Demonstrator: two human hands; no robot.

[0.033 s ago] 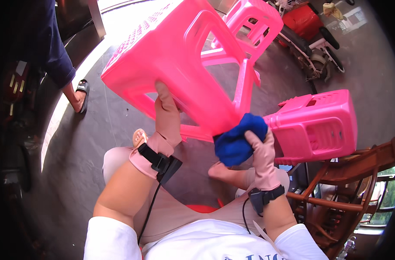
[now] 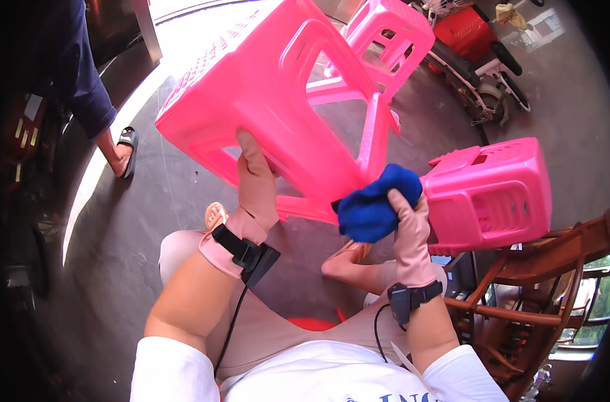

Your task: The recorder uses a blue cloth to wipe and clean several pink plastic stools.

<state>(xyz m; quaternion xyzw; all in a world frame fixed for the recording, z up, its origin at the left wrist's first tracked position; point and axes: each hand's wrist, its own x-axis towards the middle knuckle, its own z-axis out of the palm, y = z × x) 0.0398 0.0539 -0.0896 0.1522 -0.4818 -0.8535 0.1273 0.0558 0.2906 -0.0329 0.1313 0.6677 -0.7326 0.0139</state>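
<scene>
A large pink plastic stool (image 2: 264,87) is tipped on its side in front of me, its perforated seat turned to the upper left. My left hand (image 2: 255,175), in a pale pink glove, is closed on the stool's near side by the seat, thumb on the outer face. Gloved alike, my right hand (image 2: 411,234) grips a bunched blue cloth (image 2: 378,204). That cloth lies against the foot of the stool's nearest leg, hiding the leg's end. Some of the right fingers are hidden behind the cloth.
Another pink stool (image 2: 392,37) stands beyond; a further pink stool (image 2: 492,201) lies at the right. A wooden chair (image 2: 539,301) sits at the lower right, a wheeled scooter (image 2: 482,87) at the upper right. At the left, a person's leg (image 2: 94,94) wears a dark sandal.
My right hand and the blue cloth have shifted slightly right and up along the leg's end. The left hand keeps its hold, and the stool has barely moved.
</scene>
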